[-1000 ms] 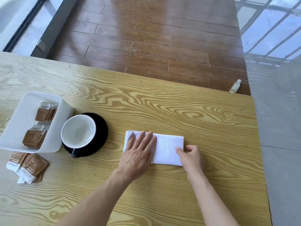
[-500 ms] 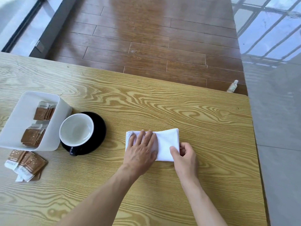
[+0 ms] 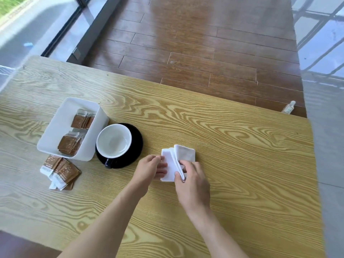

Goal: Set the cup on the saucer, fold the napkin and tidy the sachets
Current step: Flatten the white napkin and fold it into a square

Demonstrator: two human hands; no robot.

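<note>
white cloth: the napkin [image 3: 177, 161] lies on the wooden table [image 3: 242, 164], right of the cup, part folded, its right flap raised and not yet laid flat.
right hand: the right hand [image 3: 191, 178] pinches the raised flap near its lower corner, thumb and fingers closed on the layers.
left hand: the left hand [image 3: 149, 168] rests at the napkin's left edge, fingers curled; i cannot tell whether they pinch the cloth or only press it down.
fold risk: if the left hand lets go early, i judge the bottom layer could slide with the flap and the edges land askew; several loose layers show at the crease and could fan apart.
cup: the cup [image 3: 114, 141] already sits on the black saucer [image 3: 135, 146], just left of the left hand; a wide sweep of that wrist could knock it.
tray: the white tray [image 3: 55, 131] touches or nearly touches the saucer and holds some brown sachets [image 3: 71, 144].
loose pile: more loose sachets [image 3: 59, 170] lie on the table just in front of the tray, still to be tidied; they overlap and could scatter if grabbed in a hurry.
</note>
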